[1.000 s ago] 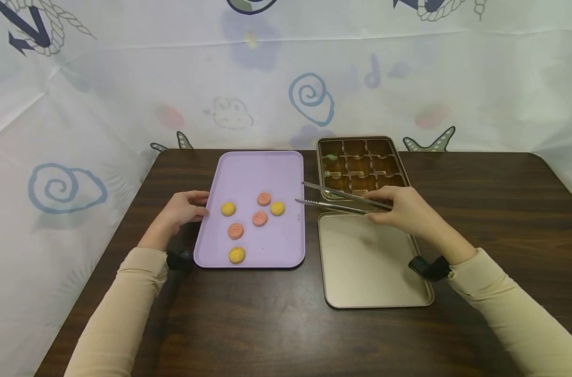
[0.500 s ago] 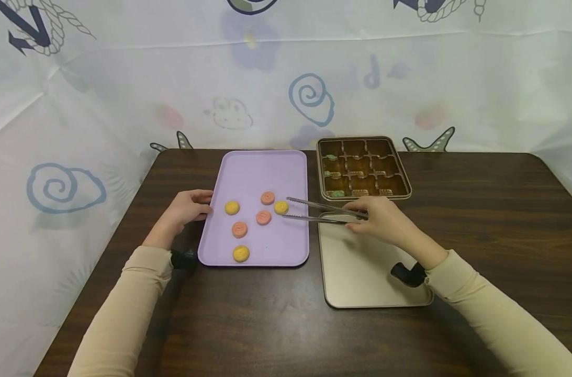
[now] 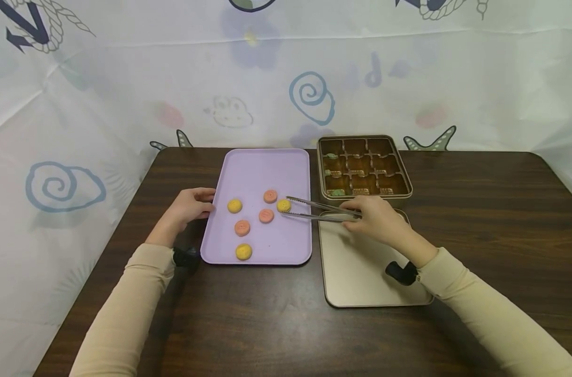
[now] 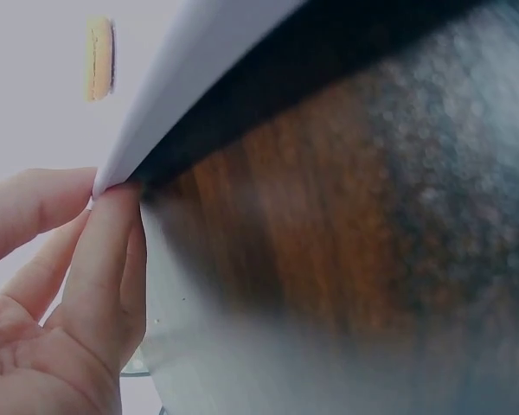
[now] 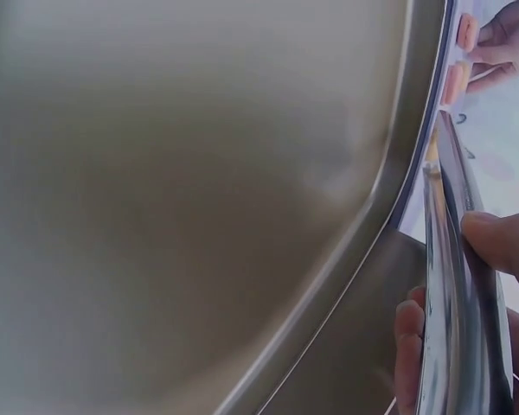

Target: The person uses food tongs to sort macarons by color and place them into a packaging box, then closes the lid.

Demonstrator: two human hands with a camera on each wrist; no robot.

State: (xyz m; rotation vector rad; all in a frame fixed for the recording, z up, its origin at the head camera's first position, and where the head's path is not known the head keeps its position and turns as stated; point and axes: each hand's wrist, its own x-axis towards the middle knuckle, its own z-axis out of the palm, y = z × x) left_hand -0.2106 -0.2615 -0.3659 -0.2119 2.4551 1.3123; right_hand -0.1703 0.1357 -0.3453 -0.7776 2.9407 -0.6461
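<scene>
My left hand (image 3: 184, 210) pinches the left edge of the lilac tray (image 3: 267, 170); the left wrist view shows the thumb and a finger on its rim (image 4: 112, 169). On the tray lie several small round macarons, pink (image 3: 270, 196) and yellow (image 3: 243, 252). Metal tongs (image 3: 324, 206) are held in my right hand (image 3: 377, 222), above the near gold lid-like tray. Their two arms stand apart, with the tips on either side of the right-hand yellow macaron (image 3: 283, 205). Whether they touch it, I cannot tell.
Behind the right hand is a gold tin (image 3: 405, 170) with a brown divided insert; some compartments show green bits. The shallow gold tray (image 3: 361, 283) lies in front of it. The dark wooden table (image 3: 267, 324) ends at a printed white curtain (image 3: 370, 104).
My right hand has brought the tongs left and slightly nearer, from the tray's right edge to the yellow macaron. The lilac tray and my left hand have shifted slightly right.
</scene>
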